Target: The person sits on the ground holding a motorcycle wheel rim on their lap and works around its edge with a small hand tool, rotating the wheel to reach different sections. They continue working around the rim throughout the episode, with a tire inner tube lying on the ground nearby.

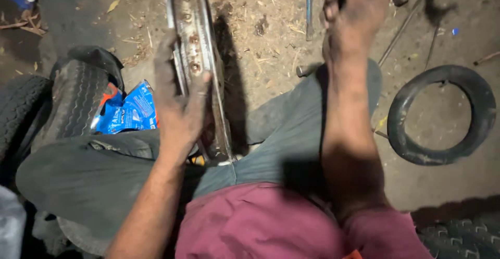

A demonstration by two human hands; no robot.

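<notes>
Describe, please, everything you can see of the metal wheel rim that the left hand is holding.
The wheel rim is a narrow, curved band of dull, rust-spotted metal with a row of spoke holes along its channel. It stands on edge between the seated person's legs, running from the lap up past the top of the view. The grimy left hand grips it partway along, fingers wrapped over one edge; its lower end is hidden by the trousers.

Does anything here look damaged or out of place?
Yes. The metal rim gripped by the left hand is rusty and pitted around its holes. A crumpled blue packet lies wedged beside the tyre on the dirt floor.
</notes>
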